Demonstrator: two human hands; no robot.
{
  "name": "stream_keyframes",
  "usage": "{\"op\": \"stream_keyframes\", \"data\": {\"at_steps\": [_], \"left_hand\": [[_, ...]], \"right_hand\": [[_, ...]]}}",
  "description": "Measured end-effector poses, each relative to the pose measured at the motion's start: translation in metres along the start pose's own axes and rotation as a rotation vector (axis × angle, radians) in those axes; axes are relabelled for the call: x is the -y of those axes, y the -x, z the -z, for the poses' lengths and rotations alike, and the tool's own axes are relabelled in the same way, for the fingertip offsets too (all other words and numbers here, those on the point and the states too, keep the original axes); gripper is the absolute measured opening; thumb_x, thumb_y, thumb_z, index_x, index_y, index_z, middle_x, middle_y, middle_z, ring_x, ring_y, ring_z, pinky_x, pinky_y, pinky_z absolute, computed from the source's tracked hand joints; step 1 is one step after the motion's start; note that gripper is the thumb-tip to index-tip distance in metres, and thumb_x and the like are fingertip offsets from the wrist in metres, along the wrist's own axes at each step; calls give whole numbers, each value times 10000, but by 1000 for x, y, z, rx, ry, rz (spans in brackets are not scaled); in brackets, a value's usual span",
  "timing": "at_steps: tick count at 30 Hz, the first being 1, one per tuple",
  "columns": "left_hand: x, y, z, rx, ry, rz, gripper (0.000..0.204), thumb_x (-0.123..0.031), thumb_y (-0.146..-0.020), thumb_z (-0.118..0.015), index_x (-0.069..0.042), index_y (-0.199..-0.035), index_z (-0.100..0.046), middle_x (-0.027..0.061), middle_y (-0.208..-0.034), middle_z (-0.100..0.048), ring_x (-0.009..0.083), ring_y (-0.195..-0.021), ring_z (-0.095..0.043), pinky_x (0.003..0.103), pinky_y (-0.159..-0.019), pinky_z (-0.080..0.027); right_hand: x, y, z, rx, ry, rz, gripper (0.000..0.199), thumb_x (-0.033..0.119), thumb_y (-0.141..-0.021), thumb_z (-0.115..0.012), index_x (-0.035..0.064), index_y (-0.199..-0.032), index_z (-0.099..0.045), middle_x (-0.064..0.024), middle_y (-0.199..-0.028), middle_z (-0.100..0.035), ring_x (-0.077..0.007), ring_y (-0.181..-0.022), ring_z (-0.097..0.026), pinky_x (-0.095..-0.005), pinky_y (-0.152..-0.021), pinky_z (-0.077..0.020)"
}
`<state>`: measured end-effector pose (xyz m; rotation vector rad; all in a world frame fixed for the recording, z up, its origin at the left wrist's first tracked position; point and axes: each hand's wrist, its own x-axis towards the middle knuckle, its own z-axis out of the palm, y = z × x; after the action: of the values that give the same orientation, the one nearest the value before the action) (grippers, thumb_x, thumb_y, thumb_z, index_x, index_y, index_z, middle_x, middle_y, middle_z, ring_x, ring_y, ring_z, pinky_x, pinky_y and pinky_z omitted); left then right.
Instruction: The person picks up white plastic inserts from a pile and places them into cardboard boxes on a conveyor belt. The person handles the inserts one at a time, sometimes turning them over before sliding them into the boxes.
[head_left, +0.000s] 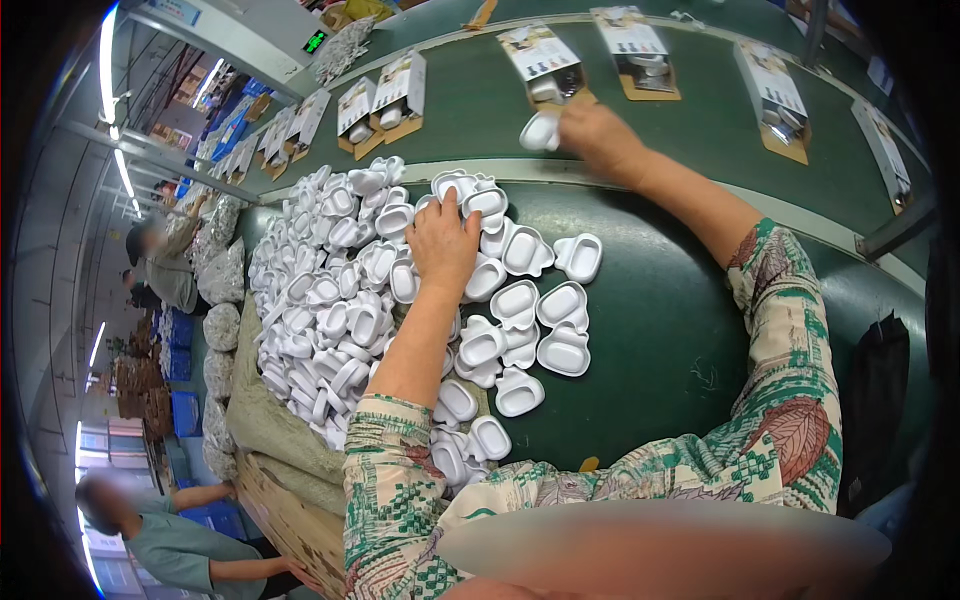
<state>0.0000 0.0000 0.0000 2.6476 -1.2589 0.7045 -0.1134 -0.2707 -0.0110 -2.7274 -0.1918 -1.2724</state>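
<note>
Presently, a white dish (pixel 538 131) is held by the right hand (pixel 602 145) just beyond the far edge of the green bench (pixel 650 400). It is pinched at its right end, the grip closed; its long axis cannot be judged, since part is covered and blurred. The open end of the nearest box (pixel 541 48) is faced straight ahead of the dish, just beside it, and the box's long side is pointed away from the bench. This box is reached more closely by the right hand than by the left hand (pixel 445 245), which is laid on the dish pile (pixel 330 290) toward the bench's far edge. Its fingers are slightly spread; whether a dish is gripped cannot be told.

Something white is contained in the nearest box and in two left boxes (pixel 400 85). Shiny wrapped contents are seen in the right box (pixel 772 85). Clear bags (pixel 221 340) are lined up along the bench's left edge.
</note>
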Motion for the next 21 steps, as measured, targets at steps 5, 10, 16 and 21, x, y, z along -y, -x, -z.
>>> {"op": "stream_keyframes", "data": {"at_steps": [5, 10, 16, 21], "left_hand": [[-22, 8, -18, 62, 138, 88, 532, -356, -816, -613, -105, -1273, -508, 151, -1217, -542, 311, -1104, -523, 507, -881, -385], [-29, 5, -18, -42, 206, 49, 495, -332, -817, -586, -101, -1249, -515, 190, -1207, -554, 333, -1077, -529, 464, -881, -395], [-11, 17, -14, -42, 183, 84, 495, -325, -814, -589, -101, -1249, -520, 188, -1203, -558, 327, -1093, -524, 451, -890, -389], [-21, 10, -15, -101, 316, 51, 453, -280, -808, -600, -104, -1222, -547, 177, -1186, -574, 321, -1093, -530, 448, -900, -384]], "right_hand": [[-60, 9, 14, 74, 373, -264, 71, 83, -727, -571, 23, -751, -598, -145, -868, -581, -321, -868, -561, -423, -686, -500], [-111, 4, 20, 22, 502, -325, 138, 149, -772, -638, 67, -867, -581, -89, -945, -554, -287, -931, -548, -421, -697, -483], [-48, 11, 9, -87, 196, -352, 247, 103, -758, -647, 71, -988, -566, -101, -1007, -561, -307, -963, -550, -408, -788, -452], [83, 53, 76, 368, -508, -18, 375, 104, -663, -744, 37, -983, -561, -142, -1048, -554, -339, -1007, -527, -405, -868, -444]]}}
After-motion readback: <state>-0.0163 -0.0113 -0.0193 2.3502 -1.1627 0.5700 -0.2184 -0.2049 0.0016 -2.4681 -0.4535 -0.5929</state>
